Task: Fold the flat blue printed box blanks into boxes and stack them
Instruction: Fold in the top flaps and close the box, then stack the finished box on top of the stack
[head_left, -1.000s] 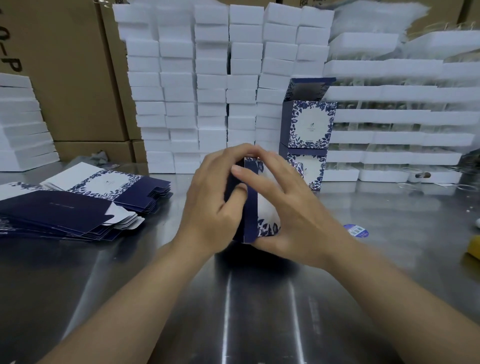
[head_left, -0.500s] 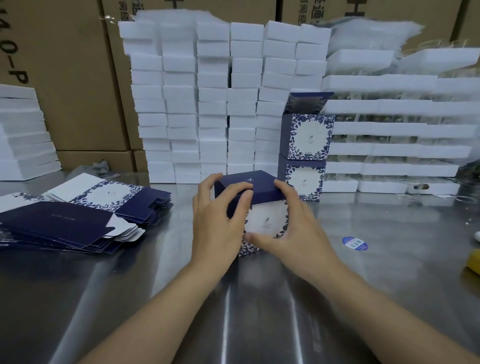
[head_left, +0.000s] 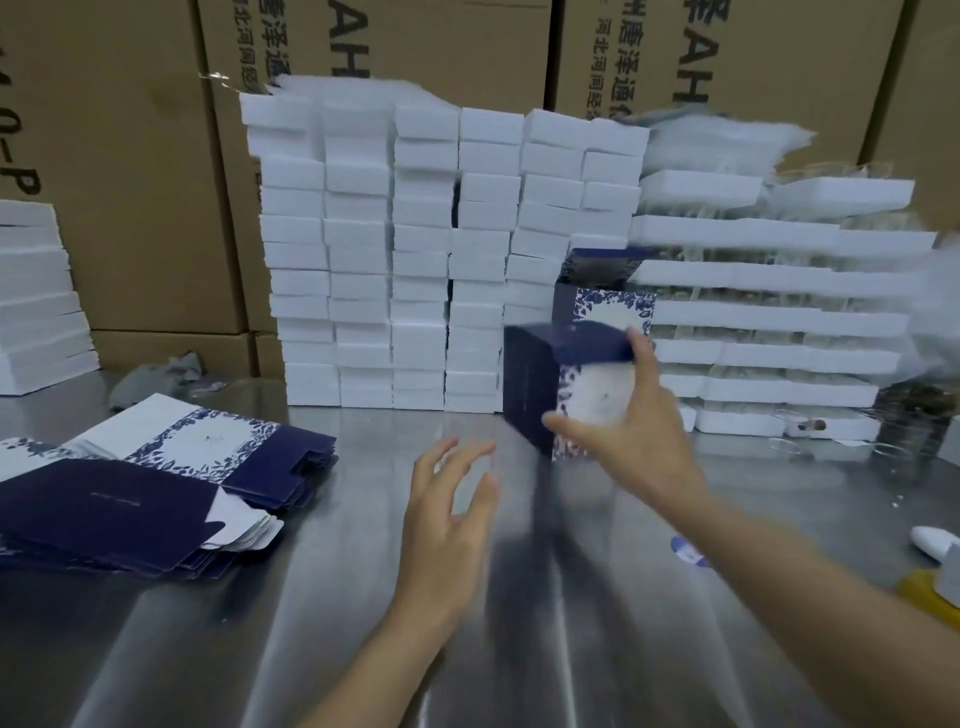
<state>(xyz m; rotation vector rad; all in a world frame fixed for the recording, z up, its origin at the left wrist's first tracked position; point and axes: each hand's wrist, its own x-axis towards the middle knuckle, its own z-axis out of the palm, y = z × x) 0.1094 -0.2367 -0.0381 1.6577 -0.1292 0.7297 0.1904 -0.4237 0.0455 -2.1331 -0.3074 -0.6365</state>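
My right hand (head_left: 631, 436) grips a folded blue box (head_left: 540, 384) with a white leaf-printed face, held in the air just in front of the stack of folded boxes (head_left: 608, 306) at the back. Only the stack's top box and its raised lid show behind the held box. My left hand (head_left: 449, 512) hovers empty over the metal table (head_left: 363, 623) with fingers spread, left of and below the box. A pile of flat blue printed blanks (head_left: 150, 493) lies at the table's left.
Columns of white foam blocks (head_left: 415, 270) and long white trays (head_left: 769, 322) line the back, with cardboard cartons (head_left: 130, 182) behind. A blue round sticker (head_left: 685, 553), a white object (head_left: 935, 540) and a yellow item (head_left: 924, 592) lie at the right.
My right hand has lifted the closed box off the table and carried it back and right toward the stack. My left hand has let go and dropped back, open.
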